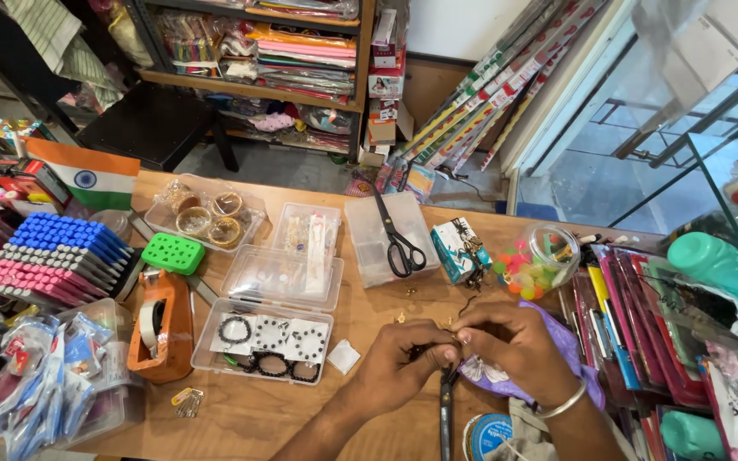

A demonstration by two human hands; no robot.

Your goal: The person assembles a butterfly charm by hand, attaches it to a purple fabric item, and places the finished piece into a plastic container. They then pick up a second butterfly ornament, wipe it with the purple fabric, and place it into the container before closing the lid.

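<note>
Low centre of the frame, both hands' fingers pinched a small dark piece: left hand (399, 363), right hand (510, 346); fine, steady fitting work seemed underway.

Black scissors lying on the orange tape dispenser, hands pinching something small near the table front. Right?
Not quite. In the head view the black scissors lie on a clear plastic box, not on the orange tape dispenser. The left hand and right hand do pinch something small.

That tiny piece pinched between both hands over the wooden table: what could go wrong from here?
1. The tiny piece, hidden between the left hand and right hand, could slip and vanish among the small gold bits scattered on the wooden table.
2. The dark slim tool under the fingers might poke a fingertip.
</note>
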